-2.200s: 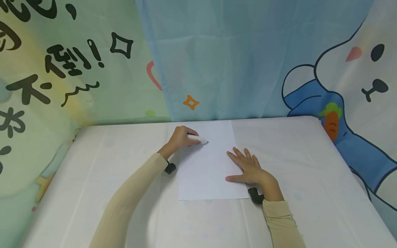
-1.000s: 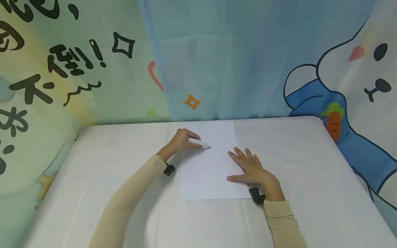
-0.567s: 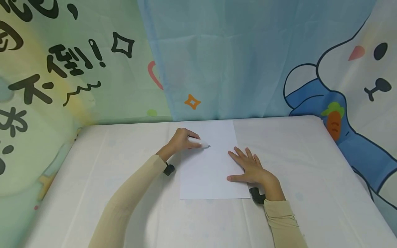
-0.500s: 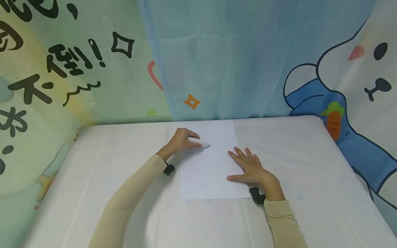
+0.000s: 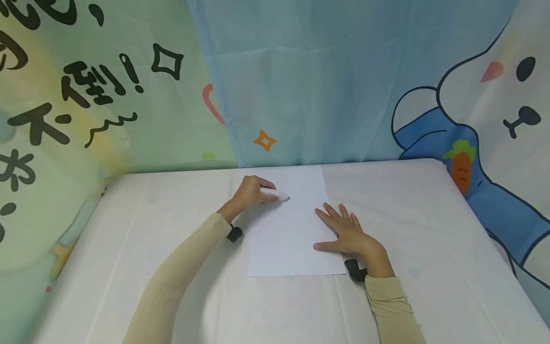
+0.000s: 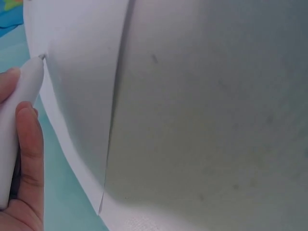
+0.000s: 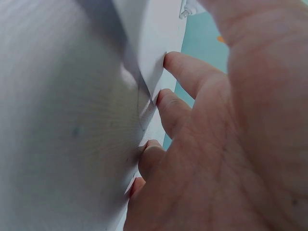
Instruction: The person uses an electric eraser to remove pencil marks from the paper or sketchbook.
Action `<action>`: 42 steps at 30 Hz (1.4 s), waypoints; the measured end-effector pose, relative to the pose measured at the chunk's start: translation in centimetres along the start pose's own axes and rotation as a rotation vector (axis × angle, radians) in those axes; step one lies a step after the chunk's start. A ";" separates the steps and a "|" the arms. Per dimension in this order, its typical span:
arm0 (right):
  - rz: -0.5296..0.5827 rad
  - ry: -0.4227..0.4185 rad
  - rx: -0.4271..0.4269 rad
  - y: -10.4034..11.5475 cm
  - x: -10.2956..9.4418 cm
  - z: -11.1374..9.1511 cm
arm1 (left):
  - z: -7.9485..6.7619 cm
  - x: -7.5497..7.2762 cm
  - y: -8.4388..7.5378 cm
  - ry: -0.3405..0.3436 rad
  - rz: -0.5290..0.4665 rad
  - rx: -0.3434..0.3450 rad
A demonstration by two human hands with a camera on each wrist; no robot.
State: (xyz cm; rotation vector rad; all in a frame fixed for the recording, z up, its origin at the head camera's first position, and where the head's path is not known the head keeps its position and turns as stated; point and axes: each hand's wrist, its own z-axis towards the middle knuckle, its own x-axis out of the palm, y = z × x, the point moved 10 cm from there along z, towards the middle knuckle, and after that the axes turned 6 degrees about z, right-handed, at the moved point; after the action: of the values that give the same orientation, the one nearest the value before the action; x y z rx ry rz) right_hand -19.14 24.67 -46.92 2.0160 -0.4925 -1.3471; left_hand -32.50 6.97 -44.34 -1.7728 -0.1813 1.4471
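Note:
My left hand grips a thick white pen between thumb and fingers. Its small metal tip points right, at the surface of a white paper sheet. In the left wrist view the pen lies along the palm, its tip right at the sheet. My right hand rests with spread fingers over the sheet's right edge. In the right wrist view its fingertips press on the paper near that edge, which lifts slightly there. No marks show on the sheet in the head view.
A white cloth covers the table, and the sheet lies near its far edge. Behind hangs a printed curtain with black lettering and a cartoon animal. Black wrist cameras sit on both wrists, the left one beside the sheet.
The pen's tip has gone slightly toward me and then a little back toward the far edge over the sheet. The left hand moved with it, while the right hand stayed in place.

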 end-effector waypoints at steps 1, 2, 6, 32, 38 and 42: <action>-0.001 0.000 0.001 0.0 0.0 0.0 | 0.1 0.0 0.0 0.000 -0.001 -0.001; -0.001 0.000 0.003 0.0 0.0 0.0 | 0.1 0.0 0.0 -0.002 0.000 0.001; 0.006 0.003 0.000 0.0 -0.1 -0.1 | 0.3 0.0 -0.1 -0.017 0.009 0.003; 0.004 0.009 0.004 0.0 -0.1 -0.2 | 1.2 -0.6 0.6 -0.093 -0.005 -0.075; 0.018 0.024 0.012 -0.2 0.0 -0.2 | 1.4 -0.6 0.8 -0.102 -0.011 -0.099; 0.023 0.032 0.017 -0.3 0.0 -0.1 | 1.4 -0.6 0.8 -0.106 -0.008 -0.108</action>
State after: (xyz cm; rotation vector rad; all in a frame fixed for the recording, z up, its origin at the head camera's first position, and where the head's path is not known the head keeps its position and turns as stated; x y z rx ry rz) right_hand -19.01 24.90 -47.14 2.0358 -0.5128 -1.2991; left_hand -34.24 6.83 -44.44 -1.7792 -0.3266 1.5524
